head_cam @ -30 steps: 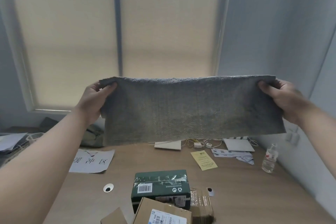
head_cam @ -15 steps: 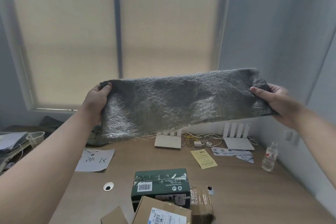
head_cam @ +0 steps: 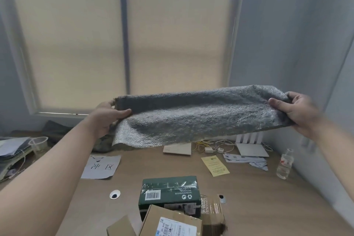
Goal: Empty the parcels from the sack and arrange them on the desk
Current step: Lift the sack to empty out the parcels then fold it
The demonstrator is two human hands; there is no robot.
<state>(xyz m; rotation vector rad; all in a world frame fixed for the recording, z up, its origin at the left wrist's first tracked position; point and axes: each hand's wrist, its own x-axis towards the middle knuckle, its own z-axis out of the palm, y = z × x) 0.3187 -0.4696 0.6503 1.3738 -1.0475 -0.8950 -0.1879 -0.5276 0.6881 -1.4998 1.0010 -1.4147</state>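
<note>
Drawn blinds back a wooden desk [head_cam: 249, 188] in the head view, the only one given. Both hands hold the grey woven sack [head_cam: 201, 119] in the air above the desk, stretched nearly flat between them. The left hand [head_cam: 107, 119] grips its left end, thumb on top and fingers curled underneath. The right hand [head_cam: 298, 113] grips the other end the same way. The sack sags only a little and shows no bulge, so it looks empty, though I cannot tell which edge is its mouth.

Below and between the hands, toward the body, the parcels lie bunched together. A green parcel [head_cam: 170, 191] touches a cardboard parcel [head_cam: 170, 222] in front of it, and a taped brown parcel [head_cam: 212, 210] lies against its right side.

The step now seems to be putting the sack aside before spreading the parcels out. It is best lowered with both grips firm, so that it does not drape over the parcels. The end in the right hand should stay clear of the bottle [head_cam: 284, 165] standing beneath that hand, which looks easy to knock over. The far left corner, beyond the left hand, looks the safer place.
</note>
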